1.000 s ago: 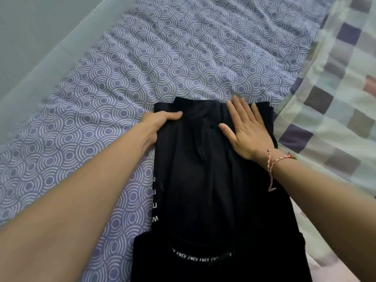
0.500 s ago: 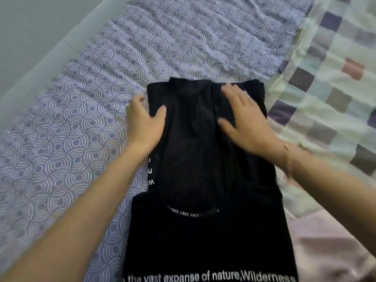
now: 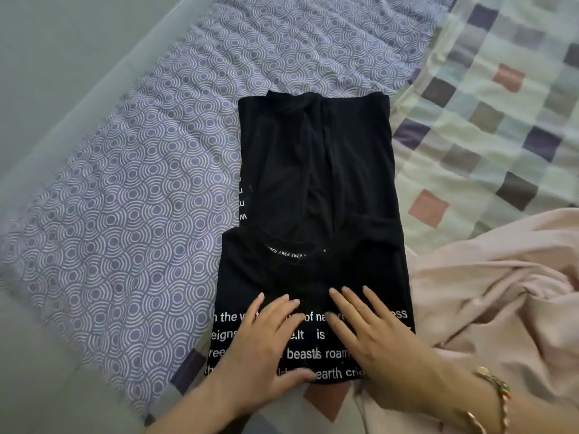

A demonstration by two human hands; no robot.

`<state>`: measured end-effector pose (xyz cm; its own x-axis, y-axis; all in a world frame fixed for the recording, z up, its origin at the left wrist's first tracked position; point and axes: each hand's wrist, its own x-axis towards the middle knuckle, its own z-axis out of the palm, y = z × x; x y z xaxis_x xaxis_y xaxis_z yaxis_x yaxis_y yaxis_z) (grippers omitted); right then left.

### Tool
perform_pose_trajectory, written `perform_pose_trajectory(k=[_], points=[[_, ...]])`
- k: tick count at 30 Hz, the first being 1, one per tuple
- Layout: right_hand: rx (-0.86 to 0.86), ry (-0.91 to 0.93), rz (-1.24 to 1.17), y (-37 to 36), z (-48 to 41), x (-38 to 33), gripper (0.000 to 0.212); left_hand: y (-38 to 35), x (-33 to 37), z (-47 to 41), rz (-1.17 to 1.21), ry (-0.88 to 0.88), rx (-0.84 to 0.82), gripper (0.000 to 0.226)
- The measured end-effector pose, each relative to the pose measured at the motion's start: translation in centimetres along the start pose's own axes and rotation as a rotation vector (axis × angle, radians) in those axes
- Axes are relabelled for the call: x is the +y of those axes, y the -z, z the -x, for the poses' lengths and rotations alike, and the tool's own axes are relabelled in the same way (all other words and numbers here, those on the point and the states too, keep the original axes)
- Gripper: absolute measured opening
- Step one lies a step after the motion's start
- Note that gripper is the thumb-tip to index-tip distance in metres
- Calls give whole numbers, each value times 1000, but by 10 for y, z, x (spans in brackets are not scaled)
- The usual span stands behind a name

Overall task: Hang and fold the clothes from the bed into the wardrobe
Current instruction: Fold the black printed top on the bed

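Head view: flat, straight-fingered hands [image 3: 266, 346] [image 3: 382, 349] side by side atop folded black white-lettered T-shirt [image 3: 313, 167].

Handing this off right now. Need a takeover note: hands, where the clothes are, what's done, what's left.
Left hand: open, flat on the near, printed end of the black T-shirt.
Right hand: open, flat beside it on the same end.
The shirt lies on the patterned sheet, its sides folded in to a narrow strip.
Pink garment lies crumpled to the right, partly on the checked blanket.
Done: the lengthwise folds, by the look of it.
Left: likely fold the shirt crosswise, take it to the wardrobe (not in view), then handle the pink one.
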<state>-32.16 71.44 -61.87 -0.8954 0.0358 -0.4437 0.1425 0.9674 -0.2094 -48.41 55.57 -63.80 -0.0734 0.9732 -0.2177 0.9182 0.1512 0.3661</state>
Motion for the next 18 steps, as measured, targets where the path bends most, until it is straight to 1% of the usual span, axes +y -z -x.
perform_pose_trajectory(k=[1, 2, 3, 4, 5, 7, 8, 9, 10, 11, 12, 13, 14, 15, 16, 18], points=[[29, -4, 13, 3, -1, -2, 83, 0, -1, 2, -47, 7, -93, 81], [86, -15, 19, 7, 1, -4, 67, 2, -1, 5, -78, 14, -150, 91], [131, -41, 3, 8, 2, -3, 52, 2, -3, 8, -106, 11, -183, 98], [163, -78, -27, 11, 4, -1, 42, -1, -4, 12, -135, 4, -180, 103], [189, -123, -50, 13, 7, 1, 38, -3, -4, 16, -157, 10, -180, 109], [190, -211, -89, 23, 11, 5, 37, -6, -8, 24, -158, 28, -146, 118], [200, -261, -115, 30, 13, 7, 36, -4, -13, 27, -140, 36, -111, 118], [197, -341, -167, 43, 14, 13, 31, 2, -20, 28, -116, 44, -58, 114], [177, -424, -277, 57, 15, 19, 21, 7, -30, 30, -57, 52, 13, 104], [182, -477, -447, 71, 16, 25, 11, 20, -35, 30, 38, 68, 94, 87], [226, -507, -634, 81, 17, 34, 10, 37, -40, 28, 170, 139, 186, 66], [322, -519, -783, 92, 14, 44, 11, 59, -44, 19, 335, 251, 279, 44], [431, -528, -892, 98, 13, 53, 11, 80, -43, 10, 537, 339, 323, 22], [525, -559, -982, 104, 6, 64, 12, 98, -48, -7, 740, 426, 365, 12], [612, -623, -1086, 111, -5, 79, 11, 114, -56, -28, 866, 483, 411, 14], [752, -762, -1362, 119, -33, 117, 5, 140, -83, -79, 1037, 536, 513, 4]])
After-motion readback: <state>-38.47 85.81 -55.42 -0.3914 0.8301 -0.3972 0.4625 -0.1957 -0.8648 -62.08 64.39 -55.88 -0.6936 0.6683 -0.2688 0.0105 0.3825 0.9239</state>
